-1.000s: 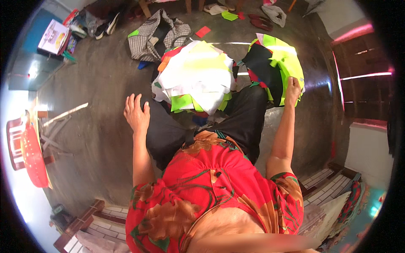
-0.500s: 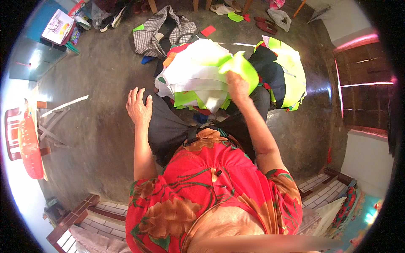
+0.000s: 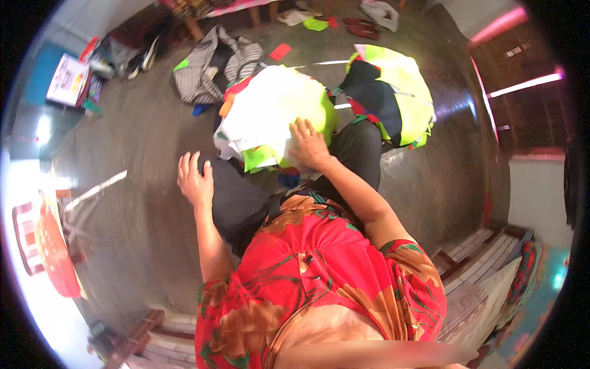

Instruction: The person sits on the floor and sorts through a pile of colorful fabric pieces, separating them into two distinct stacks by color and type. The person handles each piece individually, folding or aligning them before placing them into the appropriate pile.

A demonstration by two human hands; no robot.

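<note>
A heap of cloth pieces (image 3: 264, 117), white and yellow-green on top with orange and red edges showing, sits in front of my lap. My right hand (image 3: 309, 146) lies on its near right part, fingers stretched out over the top cloth. My left hand (image 3: 195, 178) rests on my left knee, fingers spread and nothing in them. Right of the heap, beyond my right knee, is a second pile (image 3: 409, 92) of neon yellow and black cloth with red and green bits along its edges. Glare washes out the heap's top, so single pieces are hard to separate.
A crumpled checked cloth (image 3: 212, 67) lies beyond the heap at left. A red scrap (image 3: 280, 51) and a green scrap (image 3: 316, 24) are on the dark floor. Dark red shoes (image 3: 361, 29) and a white plastic bag (image 3: 380, 13) are farther off. A red chair (image 3: 56, 249) stands at far left.
My right hand has let go of the lifted yellow-green cloth and moved left and nearer, onto the heap. That cloth now lies down on top. The view has tilted slightly.
</note>
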